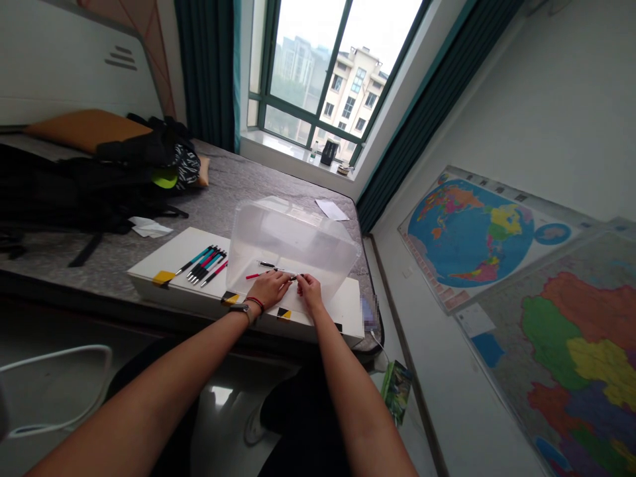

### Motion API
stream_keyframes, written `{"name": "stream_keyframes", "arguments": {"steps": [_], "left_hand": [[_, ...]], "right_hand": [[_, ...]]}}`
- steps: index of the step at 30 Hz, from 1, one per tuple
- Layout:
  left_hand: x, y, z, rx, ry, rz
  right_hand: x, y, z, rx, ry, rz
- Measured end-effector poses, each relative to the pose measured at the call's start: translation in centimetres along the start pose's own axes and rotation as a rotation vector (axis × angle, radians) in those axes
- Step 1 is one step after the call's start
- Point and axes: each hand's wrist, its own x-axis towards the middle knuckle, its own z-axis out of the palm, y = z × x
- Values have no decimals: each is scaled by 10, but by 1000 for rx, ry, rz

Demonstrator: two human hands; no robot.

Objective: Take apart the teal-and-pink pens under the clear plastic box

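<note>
My left hand, with a watch and red band at its wrist, reaches into the mouth of a translucent plastic box lying on its side. My right hand meets it there, fingers pinched. Between the fingertips of both is a small dark pen part, mostly hidden. Just past the left fingers lie a red pen piece and a black pen piece. Several blue, black and red pens lie side by side left of the box.
A white board-like stand with yellow-and-black tape marks carries the box and pens on a grey mattress. Black bags and crumpled tissue lie left. A white paper lies behind the box; a wall stands right.
</note>
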Motion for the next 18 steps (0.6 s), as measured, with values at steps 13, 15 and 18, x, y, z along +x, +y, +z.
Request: {"name": "stream_keyframes", "arguments": {"steps": [13, 15, 18], "left_hand": [[-1, -1, 3, -14, 3, -139], [-1, -1, 4, -13, 4, -153], [-1, 0, 3, -14, 3, -162]], "right_hand": [[6, 9, 4, 141, 235, 61], [7, 10, 5, 104, 234, 60], [8, 12, 6, 59, 221, 72]]}}
